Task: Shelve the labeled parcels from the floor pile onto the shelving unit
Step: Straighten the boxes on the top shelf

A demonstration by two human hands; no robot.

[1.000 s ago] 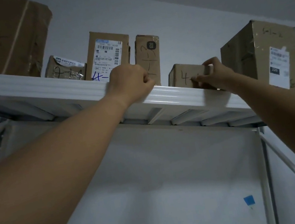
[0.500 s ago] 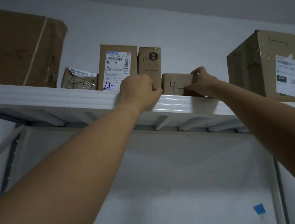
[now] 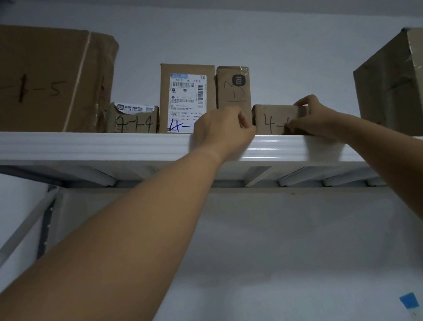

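Observation:
A small brown parcel [image 3: 273, 119] marked "4-" lies on the white top shelf [image 3: 91, 149], directly right of a narrow upright box [image 3: 232, 85] with a black logo. My right hand [image 3: 309, 116] grips the small parcel's right end, fingers over its top and front. My left hand [image 3: 223, 130] is curled at the shelf's front edge, its knuckles against the parcel's left end. Left of it stand a parcel with a white shipping label [image 3: 188, 94] and a low parcel marked "4-1-4" [image 3: 133, 120].
A big carton marked "1-5" [image 3: 23, 79] fills the shelf's left end. Another large carton [image 3: 407, 82] with a white label sits at the right. Bare shelf lies between it and my right hand. White sheeting hangs below; a blue tape square [image 3: 408, 301] is low right.
My right hand has slid the small parcel leftward along the shelf until it sits beside the narrow upright box. My left hand stayed at the shelf edge. The view tilted slightly.

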